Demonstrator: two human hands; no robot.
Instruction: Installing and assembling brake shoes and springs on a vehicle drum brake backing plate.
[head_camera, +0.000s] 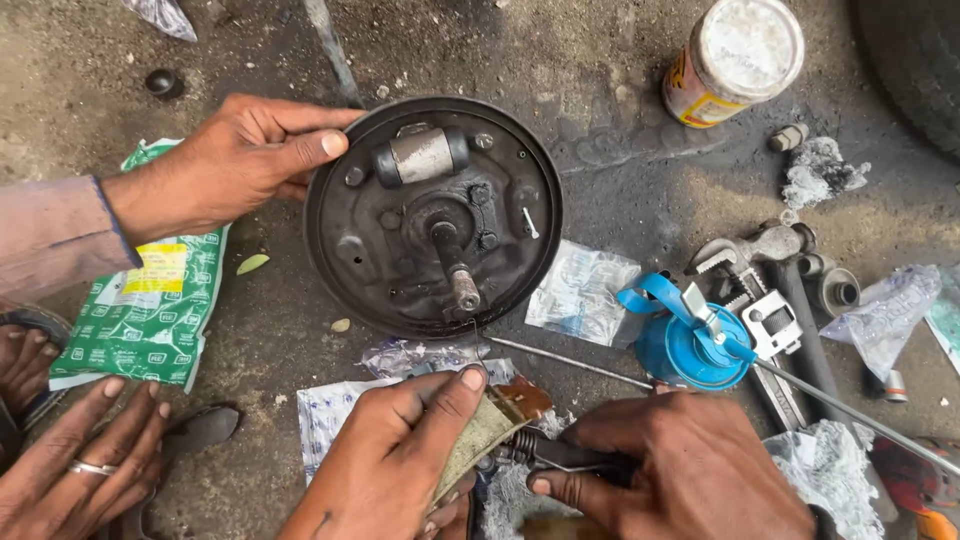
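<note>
Steel brake backing plate (350, 215) on gritty ground, co-worker's hand (225, 160) steadying its far-left rim
Left hand (395, 455) clasps worn brake shoe (480, 435), right hand (680, 465) grips dark pliers (565, 455); pliers may slip and nick fingers

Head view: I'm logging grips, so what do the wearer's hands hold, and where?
Left hand grips a curved brake shoe around its lined outer face; right hand holds a dark tool handle against the shoe's end.
</note>
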